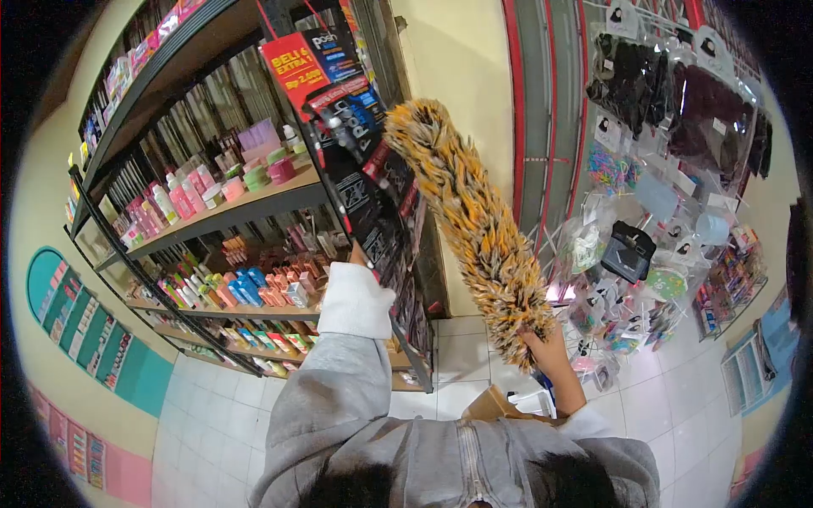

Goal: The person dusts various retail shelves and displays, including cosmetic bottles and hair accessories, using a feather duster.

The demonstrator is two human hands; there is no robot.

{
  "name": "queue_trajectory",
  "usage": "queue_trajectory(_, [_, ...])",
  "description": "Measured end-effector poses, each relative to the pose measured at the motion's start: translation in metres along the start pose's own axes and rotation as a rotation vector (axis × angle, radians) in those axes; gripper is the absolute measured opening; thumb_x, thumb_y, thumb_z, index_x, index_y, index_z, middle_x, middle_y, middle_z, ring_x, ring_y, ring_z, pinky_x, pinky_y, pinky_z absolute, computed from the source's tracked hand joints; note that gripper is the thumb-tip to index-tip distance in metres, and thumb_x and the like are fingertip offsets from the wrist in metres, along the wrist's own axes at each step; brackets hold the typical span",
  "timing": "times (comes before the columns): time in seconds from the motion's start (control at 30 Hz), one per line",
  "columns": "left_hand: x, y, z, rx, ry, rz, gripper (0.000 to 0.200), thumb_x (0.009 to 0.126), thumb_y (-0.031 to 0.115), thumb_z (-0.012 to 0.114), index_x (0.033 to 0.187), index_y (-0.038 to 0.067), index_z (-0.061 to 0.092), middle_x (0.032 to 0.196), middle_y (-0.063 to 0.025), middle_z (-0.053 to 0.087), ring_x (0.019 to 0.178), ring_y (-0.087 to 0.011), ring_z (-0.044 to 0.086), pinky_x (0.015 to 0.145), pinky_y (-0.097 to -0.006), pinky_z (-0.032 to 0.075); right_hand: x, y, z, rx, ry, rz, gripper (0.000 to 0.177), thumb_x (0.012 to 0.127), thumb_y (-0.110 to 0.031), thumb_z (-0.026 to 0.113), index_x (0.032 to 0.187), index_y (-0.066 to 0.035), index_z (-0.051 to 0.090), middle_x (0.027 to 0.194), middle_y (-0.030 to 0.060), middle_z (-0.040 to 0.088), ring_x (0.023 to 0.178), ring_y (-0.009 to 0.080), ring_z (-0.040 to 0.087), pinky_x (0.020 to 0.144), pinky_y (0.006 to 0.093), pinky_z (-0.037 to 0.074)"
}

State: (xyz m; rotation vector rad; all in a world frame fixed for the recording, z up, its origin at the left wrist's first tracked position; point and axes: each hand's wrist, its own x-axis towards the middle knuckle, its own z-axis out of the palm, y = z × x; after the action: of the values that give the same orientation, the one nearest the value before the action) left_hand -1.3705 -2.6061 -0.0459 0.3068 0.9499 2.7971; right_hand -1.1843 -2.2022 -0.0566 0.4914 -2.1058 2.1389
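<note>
A fluffy yellow and grey duster slants up from my right hand, whose fingers are wrapped round its lower end. Its upper tip reaches beside a hanging strip of dark Posh sachets. My left hand is at the end of the shelf unit, against the lower part of the hanging sachets. Only a small part of it shows past the white cuff, and its fingers are hidden.
The black-framed shelf unit on the left bears bottles, jars and small boxes. On the right, a wire rack holds bagged accessories. A brown cardboard piece is low beside me, above the white tiled floor.
</note>
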Motion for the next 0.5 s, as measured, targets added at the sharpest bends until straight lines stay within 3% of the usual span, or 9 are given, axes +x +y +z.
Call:
queue_trajectory(0.1, [-0.006,0.006,0.008,0.057,-0.015,0.021,0.053,0.092,0.053,0.045,0.121,0.009,0.052,0.105,-0.0070,0.058,0.092,-0.0205,0.055,0.080,-0.0342,0.045,-0.002,0.010,-0.004,0.141,0.079,0.031,0.032,0.082,-0.002,0.065,0.112,0.001,0.056,0.102,0.0050,0.064,0.090,0.0122,0.060,0.082,0.0272,0.048])
queue_trajectory(0.5, [-0.016,0.023,0.023,0.149,-0.016,0.111,0.043,0.093,0.045,0.046,0.112,0.008,0.052,0.093,-0.0080,0.058,0.080,-0.0206,0.055,0.071,-0.0327,0.047,-0.019,0.011,-0.014,0.226,0.277,0.104,0.035,0.086,-0.014,0.068,0.115,0.001,0.055,0.104,0.0063,0.063,0.093,0.0135,0.059,0.083,0.0287,0.047])
